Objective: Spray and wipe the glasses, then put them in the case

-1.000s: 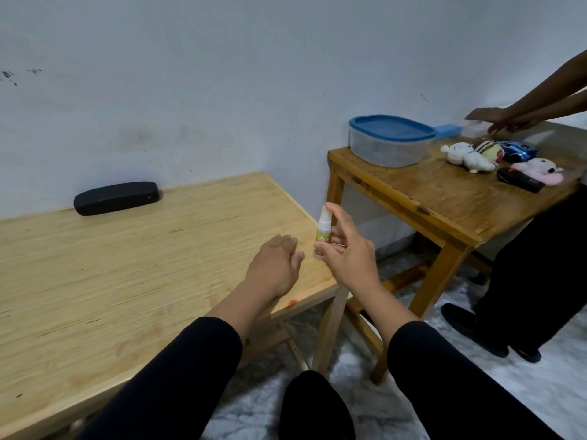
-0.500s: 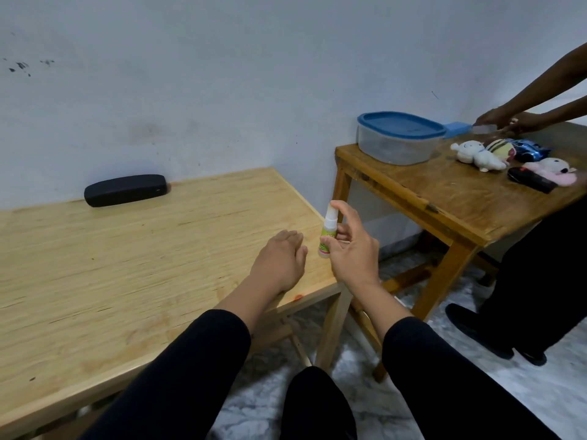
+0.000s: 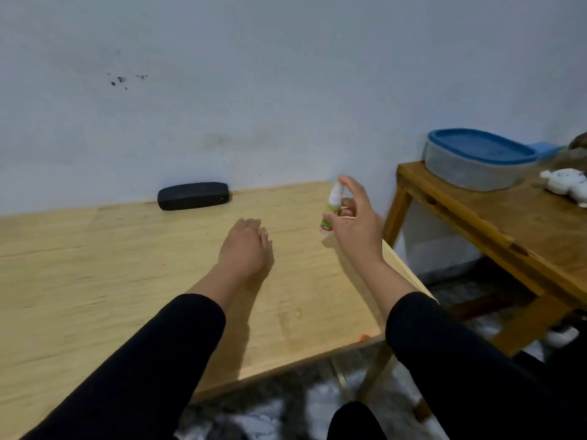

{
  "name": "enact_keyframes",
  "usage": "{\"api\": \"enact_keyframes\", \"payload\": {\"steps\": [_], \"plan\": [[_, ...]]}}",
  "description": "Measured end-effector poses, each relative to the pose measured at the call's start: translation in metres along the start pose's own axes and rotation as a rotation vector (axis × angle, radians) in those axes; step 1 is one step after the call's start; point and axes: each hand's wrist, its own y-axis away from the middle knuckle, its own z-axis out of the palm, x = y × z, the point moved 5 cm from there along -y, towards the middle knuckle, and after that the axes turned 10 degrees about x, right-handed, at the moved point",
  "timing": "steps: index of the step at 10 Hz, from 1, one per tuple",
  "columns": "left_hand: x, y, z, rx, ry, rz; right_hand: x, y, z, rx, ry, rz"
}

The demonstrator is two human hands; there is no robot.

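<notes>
A closed black glasses case [image 3: 193, 195] lies at the back of the light wooden table [image 3: 95, 281], against the wall. My right hand [image 3: 357, 227] is shut on a small white spray bottle [image 3: 332, 208] with a green label, held upright above the table's right part, index finger over the nozzle. To the left of the bottle, my left hand [image 3: 244, 246] rests palm down on the table with nothing visibly in it. No glasses show in this view; whether anything lies under the left hand cannot be told.
A darker wooden table [image 3: 514, 230] stands to the right, with a gap between the two tables. On it sit a blue-lidded plastic container [image 3: 476, 163] and a white plush toy [image 3: 567, 184]. Marbled floor lies below, and my knee [image 3: 352, 420] is at the bottom edge.
The view has swung left and closer. Both hands have moved forward over the table. The bottle stays in my right hand. The other person at the right table is almost out of view.
</notes>
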Motion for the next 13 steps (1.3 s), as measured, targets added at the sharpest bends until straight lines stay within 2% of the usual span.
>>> {"api": "enact_keyframes", "payload": {"steps": [3,6,8,11,13], "plan": [[-0.101,-0.036,-0.01,0.039,-0.082,-0.19,-0.004,-0.041,0.131,-0.155,-0.002,-0.05],[-0.111,-0.043,-0.001,0.086,-0.097,-0.172,0.023,-0.07,0.231,-0.204,0.008,-0.067],[-0.112,-0.044,0.001,0.088,-0.101,-0.16,0.036,-0.079,0.263,-0.242,0.079,-0.145],[-0.112,-0.043,0.0,0.087,-0.085,-0.153,0.039,-0.079,0.271,-0.275,0.154,-0.251],[-0.113,-0.043,0.0,0.103,-0.051,-0.152,0.037,-0.076,0.266,-0.329,0.113,-0.182]]}}
